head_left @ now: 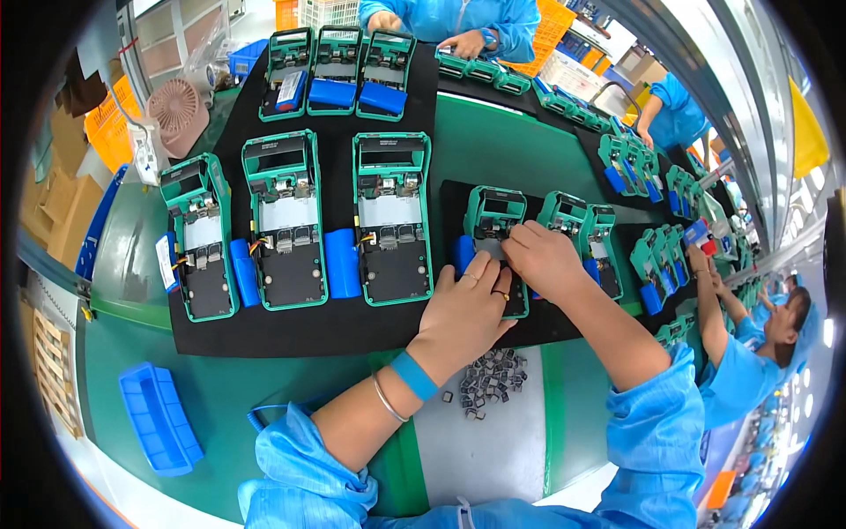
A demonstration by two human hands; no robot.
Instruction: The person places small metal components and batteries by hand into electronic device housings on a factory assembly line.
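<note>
Both my hands meet over a green-framed handheld device housing point(495, 204) lying on the black mat, and they cover its middle. My left hand point(467, 304) is closed, its fingertips together at the housing's middle beside a blue battery pack point(463, 253). From the right, my right hand point(542, 257) comes in with curled fingers pressed to the same spot. Whatever sits between the fingertips is hidden. Just below my left hand, a loose pile of small black-and-silver parts point(493, 377) lies on a grey surface. Two similar housings point(564, 212) stand partly behind my right hand.
Three larger-looking open housings point(392, 220) with blue batteries lie left on the black mat point(291, 339). Three more lie beyond. A blue bin point(160, 419) sits at the left front, a pink fan point(178, 115) farther back. Co-workers point(449, 22) in blue work across and at right.
</note>
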